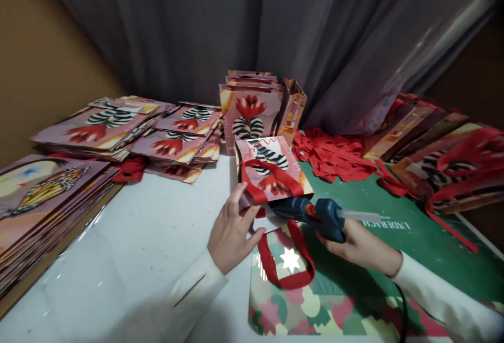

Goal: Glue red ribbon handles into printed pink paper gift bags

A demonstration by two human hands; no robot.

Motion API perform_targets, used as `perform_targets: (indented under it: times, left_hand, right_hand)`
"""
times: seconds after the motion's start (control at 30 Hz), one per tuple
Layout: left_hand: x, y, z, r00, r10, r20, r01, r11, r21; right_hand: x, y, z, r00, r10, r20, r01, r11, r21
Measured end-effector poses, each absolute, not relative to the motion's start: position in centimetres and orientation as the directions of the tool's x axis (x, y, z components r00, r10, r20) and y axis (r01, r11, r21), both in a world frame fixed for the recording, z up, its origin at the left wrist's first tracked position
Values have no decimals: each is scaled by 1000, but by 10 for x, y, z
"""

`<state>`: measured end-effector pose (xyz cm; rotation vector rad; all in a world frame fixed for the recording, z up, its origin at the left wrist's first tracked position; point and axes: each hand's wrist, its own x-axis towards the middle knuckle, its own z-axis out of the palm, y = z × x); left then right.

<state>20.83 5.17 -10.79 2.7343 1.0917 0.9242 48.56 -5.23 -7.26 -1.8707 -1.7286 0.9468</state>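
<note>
A small paper gift bag (293, 164) with a zebra-stripe and red flower print lies in front of me, its open end toward me. A red ribbon handle (289, 183) loops across its front face; another red ribbon loop (301, 280) hangs from the near side. My left hand (232, 232) grips the left part of the bag's mouth with bent fingers and thumb. In my right hand (362, 248) is a blue hot glue gun (331, 217), a pale glue stick (364, 216) jutting from its back. The gun's nozzle is at the bag's opening, its tip hidden there.
Flat printed bags (106, 122) are stacked at left. Upright bags (252, 106) stand behind, with more handled bags (444, 159) at right. A heap of red ribbon (334, 154) lies on the green printed board (417, 248). The gun's cord (403, 306) runs below my right wrist.
</note>
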Motion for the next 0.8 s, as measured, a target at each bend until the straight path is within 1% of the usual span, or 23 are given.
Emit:
perform_targets:
  times: [0.13,0.33,0.43,0.53,0.63,0.7,0.8]
  left_hand:
    - [209,52,-108,574,645,504,610,-748,262]
    - [210,52,-108,578,651,492,598,-748,288]
    - [211,51,-106,575,662,481,594,-742,311]
    - [211,51,-104,581,665,470,589,-742,321]
    - [211,51,-103,585,662,469,582,-745,325]
    - [212,51,-104,582,664,469,580,-743,333]
    - [213,51,-105,583,665,467,577,-743,339]
  right_hand:
    - [488,-55,-67,14,956,-294,738,-208,-642]
    - [488,-58,-57,57,950,-308,775,-237,-586]
    - [487,-60,-51,111,928,-355,811,-291,-508]
    - [488,-61,-47,148,919,-364,849,-307,-430]
    - [487,-62,-42,148,931,-332,883,-276,-380]
    - [483,-60,-37,117,952,-284,923,-210,-322]
    - [473,-56,-27,42,984,-175,964,-86,-250]
